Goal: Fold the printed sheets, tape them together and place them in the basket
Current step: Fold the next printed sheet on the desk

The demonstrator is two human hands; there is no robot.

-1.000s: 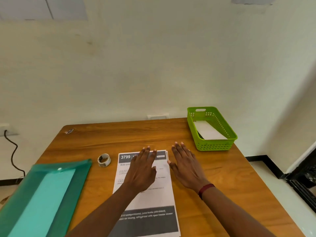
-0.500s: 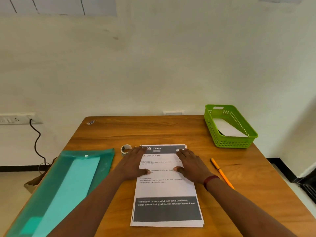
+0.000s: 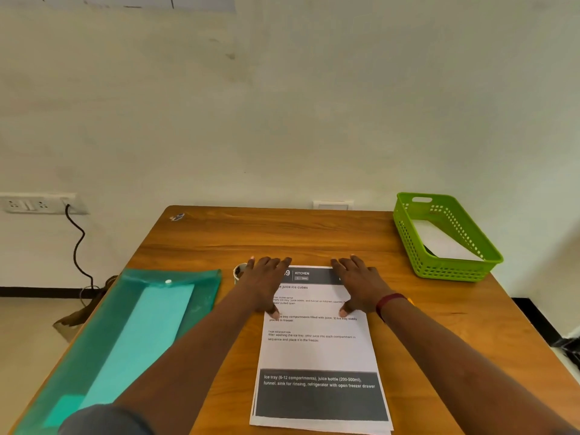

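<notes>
The printed sheets [image 3: 317, 350] lie stacked on the near middle of the worktop [image 3: 282, 233]; the left hand [image 3: 265, 284] and right hand [image 3: 357, 285] rest on the far corners, each grip spread flat and pinching nothing, likely to steady the stack for a fold; bare wood lies beyond the fingertips; the tape roll [image 3: 239, 273] sits just beside the left hand, the green folder [image 3: 141, 324] further left; the basket [image 3: 445, 271] stands well apart, far right.
</notes>
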